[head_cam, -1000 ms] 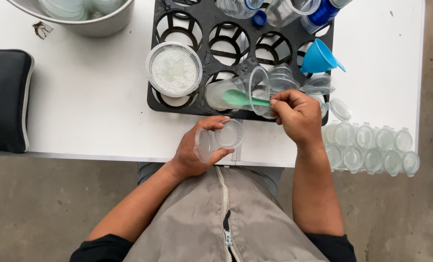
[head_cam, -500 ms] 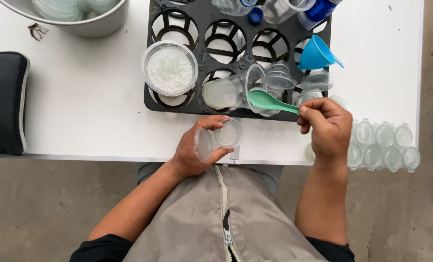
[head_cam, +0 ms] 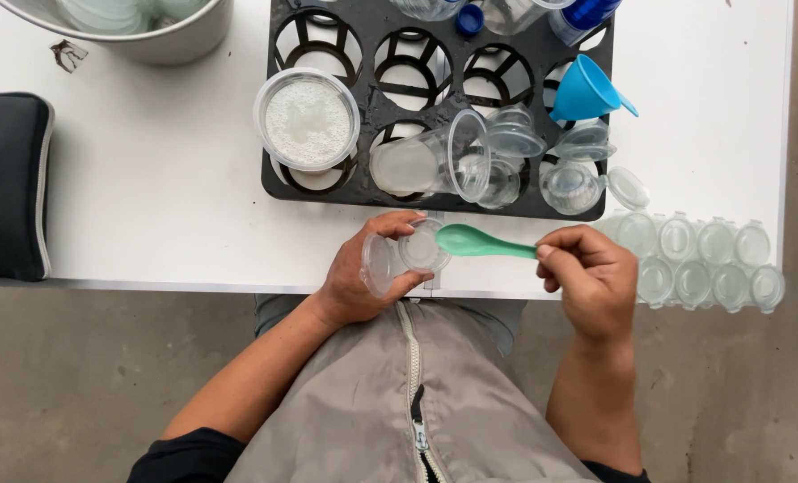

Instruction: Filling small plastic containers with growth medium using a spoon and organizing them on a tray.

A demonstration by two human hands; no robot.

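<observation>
A dark padded case (head_cam: 5,183) lies at the far left of the white table (head_cam: 148,206), its near side close to the table's front edge. Bare tabletop separates it from the black slotted tray (head_cam: 363,192), which holds a round tub of white granules (head_cam: 307,119) and a clear cup on its side (head_cam: 426,163). At the front edge, the left hand (head_cam: 363,268) is closed around a small clear hinged cup (head_cam: 403,255), lid apparently folded open, though the transparent plastic makes this uncertain. The green spoon (head_cam: 479,241) lies level, its bowl touching the cup's rim; the right hand (head_cam: 591,277) pinches its handle. Filled lidded cups (head_cam: 703,259) sit in rows at the right corner, near both edges. Half a second earlier the spoon was up over the tray; it has since come down to the cup
</observation>
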